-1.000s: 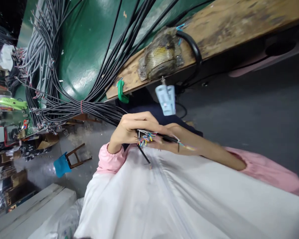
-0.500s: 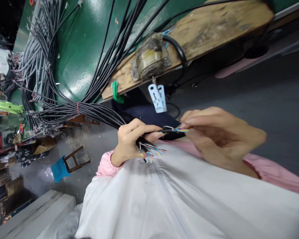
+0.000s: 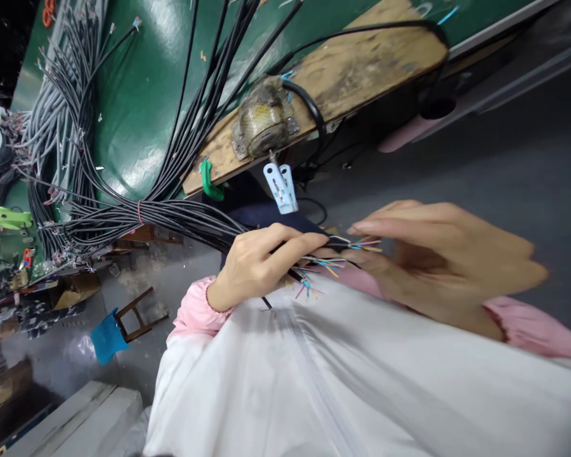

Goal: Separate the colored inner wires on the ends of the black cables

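Head view: left hand [image 3: 252,270] grips black cables [image 3: 171,212] over the lap; right hand [image 3: 438,254] pinches thin wires [image 3: 361,244]. A hard tug could snap wires or slip cables loose.

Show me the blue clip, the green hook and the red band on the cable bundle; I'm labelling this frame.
blue clip [image 3: 280,186], head view, middle of its body.
green hook [image 3: 208,181], head view, its curved shank.
red band [image 3: 139,211], head view, where it wraps the cable bundle [image 3: 181,216].

Blue clip [image 3: 280,187], green hook [image 3: 208,180], wooden board [image 3: 356,63], stool [image 3: 136,315].
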{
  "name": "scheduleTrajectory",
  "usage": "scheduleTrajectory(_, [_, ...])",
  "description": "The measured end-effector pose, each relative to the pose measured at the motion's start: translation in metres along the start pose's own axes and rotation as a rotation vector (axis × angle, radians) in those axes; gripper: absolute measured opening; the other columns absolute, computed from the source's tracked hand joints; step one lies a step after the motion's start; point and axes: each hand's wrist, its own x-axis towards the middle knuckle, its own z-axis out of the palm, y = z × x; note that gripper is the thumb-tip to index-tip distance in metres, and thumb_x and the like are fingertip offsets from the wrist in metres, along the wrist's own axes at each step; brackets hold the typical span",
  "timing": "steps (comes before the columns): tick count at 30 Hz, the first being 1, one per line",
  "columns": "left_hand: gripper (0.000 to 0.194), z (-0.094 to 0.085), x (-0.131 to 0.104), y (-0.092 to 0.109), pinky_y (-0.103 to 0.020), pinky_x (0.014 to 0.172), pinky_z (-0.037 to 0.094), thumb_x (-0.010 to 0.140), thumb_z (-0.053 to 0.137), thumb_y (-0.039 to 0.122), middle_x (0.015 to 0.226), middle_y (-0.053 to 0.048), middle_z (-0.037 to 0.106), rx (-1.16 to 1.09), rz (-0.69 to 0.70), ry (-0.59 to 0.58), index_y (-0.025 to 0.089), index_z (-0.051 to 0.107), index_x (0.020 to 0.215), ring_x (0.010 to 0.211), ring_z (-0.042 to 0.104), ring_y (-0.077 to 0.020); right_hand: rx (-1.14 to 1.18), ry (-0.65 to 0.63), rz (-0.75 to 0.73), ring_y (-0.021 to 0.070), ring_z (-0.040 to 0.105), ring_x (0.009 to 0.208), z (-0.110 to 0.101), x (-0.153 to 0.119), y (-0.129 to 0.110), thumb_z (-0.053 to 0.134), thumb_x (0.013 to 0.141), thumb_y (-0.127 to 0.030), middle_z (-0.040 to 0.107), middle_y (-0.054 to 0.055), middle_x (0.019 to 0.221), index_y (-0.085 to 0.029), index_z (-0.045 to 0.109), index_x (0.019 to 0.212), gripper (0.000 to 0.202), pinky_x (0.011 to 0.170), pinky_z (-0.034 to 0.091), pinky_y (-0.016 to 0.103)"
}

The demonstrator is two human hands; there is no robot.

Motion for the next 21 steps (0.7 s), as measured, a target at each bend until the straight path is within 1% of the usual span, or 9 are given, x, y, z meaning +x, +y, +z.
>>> scheduleTrajectory(2, [0.03, 0.0, -0.006, 0.0, -0.019, 0.062, 0.051, 0.106, 0.052, 0.036, 0.083, -0.002, 0.069, 0.018, -0.053, -0.094, 0.014, 0.071, 0.11, 0.071, 0.068, -0.0092, 0.02, 0.004, -0.009, 0.0151, 0.063, 0.054, 0.002, 0.002, -0.002, 0.078, 0.089, -0.029, 0.074, 0.001, 0.079, -0.036, 0.071, 0.13, 0.042, 0.048, 0.056, 0.031])
scheduleTrajectory(3, [0.032, 0.0, -0.01, 0.0, -0.019, 0.061, 0.051, 0.106, 0.052, 0.039, 0.083, -0.003, 0.07, 0.028, -0.081, -0.133, 0.014, 0.071, 0.111, 0.07, 0.068, -0.0097, 0.024, -0.009, -0.021, 0.0164, 0.066, 0.056, 0.003, 0.003, -0.002, 0.079, 0.089, -0.028, 0.075, 0.002, 0.081, -0.036, 0.071, 0.13, 0.043, 0.05, 0.057, 0.032])
scheduleTrajectory(6, [0.036, -0.001, -0.024, 0.001, -0.019, 0.061, 0.051, 0.105, 0.051, 0.043, 0.08, -0.003, 0.07, 0.05, -0.142, -0.193, 0.015, 0.073, 0.111, 0.066, 0.065, -0.0095, 0.017, -0.07, -0.06, 0.0201, 0.073, 0.068, 0.005, 0.005, -0.001, 0.079, 0.088, -0.023, 0.077, 0.004, 0.087, -0.034, 0.071, 0.129, 0.044, 0.058, 0.061, 0.035])
scheduleTrajectory(9, [0.033, -0.001, -0.033, 0.002, -0.019, 0.059, 0.05, 0.105, 0.052, 0.039, 0.079, -0.002, 0.069, 0.054, -0.172, -0.227, 0.015, 0.074, 0.11, 0.064, 0.065, -0.0091, -0.016, -0.118, -0.078, 0.0197, 0.073, 0.071, 0.004, 0.006, 0.0, 0.077, 0.089, -0.023, 0.076, 0.003, 0.086, -0.035, 0.074, 0.116, 0.029, 0.06, 0.062, 0.034])
scheduleTrajectory(11, [0.03, 0.0, -0.033, 0.003, -0.019, 0.057, 0.048, 0.104, 0.052, 0.036, 0.077, -0.001, 0.069, 0.044, -0.179, -0.19, 0.015, 0.074, 0.106, 0.062, 0.063, -0.0085, -0.053, -0.152, -0.102, 0.0184, 0.072, 0.07, 0.001, 0.008, 0.001, 0.076, 0.091, -0.025, 0.076, 0.004, 0.087, -0.034, 0.076, 0.104, 0.016, 0.06, 0.061, 0.033])
scheduleTrajectory(14, [0.027, 0.001, -0.026, 0.007, -0.018, 0.055, 0.047, 0.104, 0.053, 0.032, 0.074, 0.0, 0.068, 0.006, -0.185, -0.046, 0.014, 0.073, 0.1, 0.06, 0.062, -0.0071, -0.131, -0.178, -0.118, 0.0167, 0.07, 0.068, -0.003, 0.012, 0.001, 0.078, 0.089, -0.025, 0.075, 0.004, 0.084, -0.032, 0.075, 0.096, 0.01, 0.059, 0.059, 0.031])
scheduleTrajectory(15, [0.025, 0.001, -0.022, 0.008, -0.017, 0.056, 0.048, 0.104, 0.054, 0.03, 0.075, 0.001, 0.069, 0.001, -0.192, -0.005, 0.014, 0.073, 0.1, 0.061, 0.063, -0.0066, -0.152, -0.165, -0.108, 0.0163, 0.068, 0.065, -0.004, 0.012, 0.0, 0.079, 0.088, -0.025, 0.074, 0.003, 0.081, -0.032, 0.075, 0.094, 0.01, 0.058, 0.058, 0.031])
scheduleTrajectory(18, [0.024, 0.004, -0.013, 0.011, -0.014, 0.058, 0.051, 0.104, 0.054, 0.029, 0.079, 0.001, 0.071, 0.017, -0.214, 0.053, 0.015, 0.074, 0.103, 0.064, 0.066, -0.0057, -0.152, -0.099, -0.06, 0.0164, 0.065, 0.06, -0.002, 0.012, -0.002, 0.08, 0.088, -0.029, 0.071, 0.001, 0.073, -0.032, 0.074, 0.088, 0.007, 0.054, 0.056, 0.031])
scheduleTrajectory(21, [0.021, 0.01, -0.009, 0.013, -0.014, 0.058, 0.053, 0.102, 0.06, 0.03, 0.079, 0.0, 0.074, -0.004, -0.214, 0.159, 0.015, 0.074, 0.095, 0.064, 0.067, -0.0056, -0.103, -0.021, 0.0, 0.016, 0.063, 0.056, 0.005, 0.007, -0.008, 0.079, 0.086, -0.024, 0.069, 0.001, 0.069, -0.029, 0.073, 0.081, 0.008, 0.049, 0.052, 0.031])
